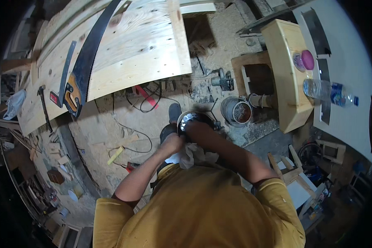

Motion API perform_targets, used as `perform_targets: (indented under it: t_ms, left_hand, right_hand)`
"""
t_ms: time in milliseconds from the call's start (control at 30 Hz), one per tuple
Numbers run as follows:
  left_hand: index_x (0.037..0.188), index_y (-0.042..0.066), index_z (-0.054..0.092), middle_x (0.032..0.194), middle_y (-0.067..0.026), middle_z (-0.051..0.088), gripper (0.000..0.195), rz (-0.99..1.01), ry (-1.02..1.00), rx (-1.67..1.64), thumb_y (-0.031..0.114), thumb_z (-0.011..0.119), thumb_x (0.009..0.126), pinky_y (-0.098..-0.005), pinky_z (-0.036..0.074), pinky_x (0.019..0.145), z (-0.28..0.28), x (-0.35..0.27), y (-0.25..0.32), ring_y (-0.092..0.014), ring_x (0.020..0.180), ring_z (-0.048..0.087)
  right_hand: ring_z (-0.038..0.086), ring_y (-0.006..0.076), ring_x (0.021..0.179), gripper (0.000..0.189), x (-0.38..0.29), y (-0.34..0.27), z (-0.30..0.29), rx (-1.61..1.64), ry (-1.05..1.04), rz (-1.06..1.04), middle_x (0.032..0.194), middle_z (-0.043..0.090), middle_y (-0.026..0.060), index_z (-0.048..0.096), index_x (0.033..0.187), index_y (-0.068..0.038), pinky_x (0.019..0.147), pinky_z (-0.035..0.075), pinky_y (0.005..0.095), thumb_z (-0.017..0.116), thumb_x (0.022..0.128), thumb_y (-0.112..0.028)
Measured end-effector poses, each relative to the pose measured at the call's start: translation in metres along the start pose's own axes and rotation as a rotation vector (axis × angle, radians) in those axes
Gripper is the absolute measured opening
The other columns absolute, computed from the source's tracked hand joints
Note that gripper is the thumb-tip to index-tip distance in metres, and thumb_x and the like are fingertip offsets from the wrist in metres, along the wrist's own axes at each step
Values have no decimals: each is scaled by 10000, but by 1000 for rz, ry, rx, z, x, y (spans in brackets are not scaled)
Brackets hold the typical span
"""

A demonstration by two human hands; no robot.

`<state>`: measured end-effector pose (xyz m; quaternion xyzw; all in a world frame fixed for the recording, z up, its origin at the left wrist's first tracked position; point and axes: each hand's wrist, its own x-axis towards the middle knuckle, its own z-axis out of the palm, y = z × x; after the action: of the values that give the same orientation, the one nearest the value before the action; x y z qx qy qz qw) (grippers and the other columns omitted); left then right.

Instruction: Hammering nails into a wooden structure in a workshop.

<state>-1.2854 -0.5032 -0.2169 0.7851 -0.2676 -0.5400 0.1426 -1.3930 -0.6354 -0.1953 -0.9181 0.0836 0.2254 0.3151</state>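
Note:
My right hand (192, 126) reaches down into a round container (179, 119) with a pale rim and a shiny inside, between my legs. Its fingers are in shadow and hidden, so what they touch cannot be told. My left hand (174, 142) is curled at the near left of that rim and appears to grip it. Crumpled white plastic sheeting (190, 156) lies against my lap below both hands. To the right of the container stands a bucket (227, 110), with a smaller tub of nails or screws (242, 112) on top.
A wooden panel workbench (142, 55) bears a handsaw (88, 59), a try square (67, 73) and a hammer (45, 107). A power tool (223, 79), cables (148, 136) and wood offcuts lie on the dusty floor. At right, a wooden box (288, 77) carries a pink-lidded jar (303, 60) and a water bottle (331, 92).

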Motion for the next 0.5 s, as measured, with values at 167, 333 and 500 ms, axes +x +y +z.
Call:
perform_targets:
  t_ms: [167,333,500]
  left_hand:
    - [910,-70,634,975,-332,586,415,43,-119,234,287,429,859,-476,430,871,28,-39,42,-444,987,564]
    - [903,-88,620,920,-349,583,397,42,-131,303,256,424,877,-491,436,845,91,-52,24,-446,939,579]
    - [951,-59,629,831,-292,615,350,293,-209,649,204,404,904,-499,473,733,116,-90,32,-399,830,628]
  right_hand:
    - [643,320,871,158,-21,6,43,-87,152,151,907,653,181,678,809,-25,754,515,412,608,699,-113]
    - [660,325,812,166,-93,14,82,-7,163,123,853,672,181,685,812,-4,715,524,421,582,705,-78]
    - [645,352,824,170,-158,-8,47,-4,-280,-3,855,656,215,674,823,25,708,512,433,555,713,-27]
